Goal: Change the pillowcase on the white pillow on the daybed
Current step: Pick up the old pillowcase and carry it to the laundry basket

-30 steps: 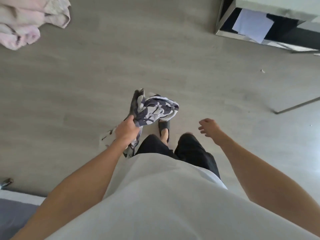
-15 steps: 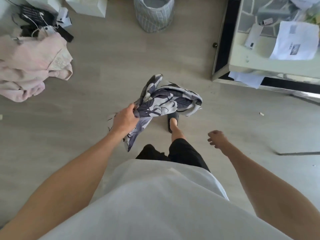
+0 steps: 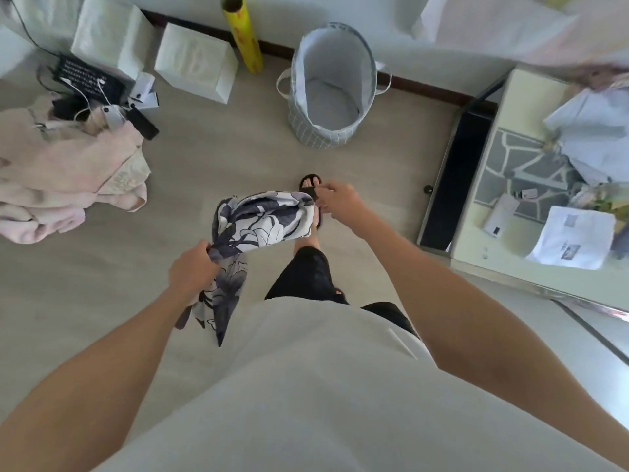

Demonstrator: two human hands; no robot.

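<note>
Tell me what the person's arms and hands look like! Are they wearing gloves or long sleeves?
No gloves and no long sleeves. Both arms are bare from the bottom of the picture down to the wrists. The left hand and the right hand are bare too, with no rings, watch or bracelets showing. The person wears a white top, dark shorts and a black open-toed slipper.

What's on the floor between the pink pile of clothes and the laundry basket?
Only bare floor lies between the pink clothes and the laundry basket, per the head view.
</note>
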